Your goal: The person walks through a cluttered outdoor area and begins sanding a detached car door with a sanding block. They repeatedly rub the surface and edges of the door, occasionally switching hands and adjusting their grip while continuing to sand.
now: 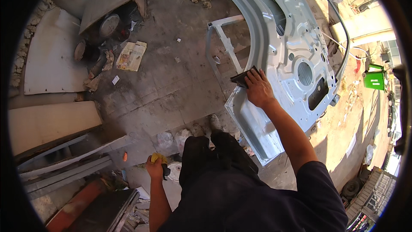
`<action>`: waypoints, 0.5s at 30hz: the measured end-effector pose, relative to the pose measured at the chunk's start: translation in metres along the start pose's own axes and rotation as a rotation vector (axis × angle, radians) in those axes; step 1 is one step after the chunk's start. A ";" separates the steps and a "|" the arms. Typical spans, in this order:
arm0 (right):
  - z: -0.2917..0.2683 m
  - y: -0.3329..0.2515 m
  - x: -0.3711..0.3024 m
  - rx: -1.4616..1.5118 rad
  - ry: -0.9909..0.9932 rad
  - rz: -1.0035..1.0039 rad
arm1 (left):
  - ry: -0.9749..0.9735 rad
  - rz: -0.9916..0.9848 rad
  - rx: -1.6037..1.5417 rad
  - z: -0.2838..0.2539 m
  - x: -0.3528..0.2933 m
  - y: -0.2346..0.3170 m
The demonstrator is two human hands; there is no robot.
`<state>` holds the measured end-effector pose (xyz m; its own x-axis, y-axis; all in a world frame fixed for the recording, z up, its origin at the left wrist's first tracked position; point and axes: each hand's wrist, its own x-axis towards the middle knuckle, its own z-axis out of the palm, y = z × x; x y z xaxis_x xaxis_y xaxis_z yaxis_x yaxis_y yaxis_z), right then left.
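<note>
A silver-grey car door (281,56), bare of trim, stands to my right, its inner side with round and long cut-outs facing up. My right hand (259,89) lies on the door's left edge, near the base of its window frame (229,45). Under its fingers is a folded dark sheet that looks like sandpaper (241,77), pressed against the metal. Low on the left, away from the door, my left hand (155,168) is closed round a yellow, crumpled-looking thing (159,158). A black part (165,170) shows beside that hand; I cannot tell what it belongs to.
A pale round lid-like thing (174,171) sits beside my left hand. Leftward are a beige panel (56,124), a box-like cabinet (112,4) and flattened cardboard (131,56) on the dusty floor. A green bin (374,80) stands far right, beyond the door.
</note>
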<state>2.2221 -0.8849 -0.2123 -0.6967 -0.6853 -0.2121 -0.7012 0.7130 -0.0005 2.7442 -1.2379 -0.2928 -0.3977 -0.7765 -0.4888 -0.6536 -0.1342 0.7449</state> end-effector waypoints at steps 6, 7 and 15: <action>0.010 -0.078 -0.042 -0.062 -0.273 -0.071 | -0.022 -0.056 -0.029 -0.015 0.011 -0.023; 0.013 -0.097 -0.049 -0.057 -0.284 -0.143 | 0.010 -0.099 -0.054 -0.031 0.006 -0.043; -0.031 -0.008 0.013 -0.103 -0.252 0.012 | 0.060 -0.201 0.003 -0.047 -0.013 -0.054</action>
<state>2.2136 -0.9039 -0.1845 -0.6543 -0.6094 -0.4477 -0.7140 0.6929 0.1003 2.8145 -1.2492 -0.3053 -0.2200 -0.7697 -0.5993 -0.7179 -0.2882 0.6337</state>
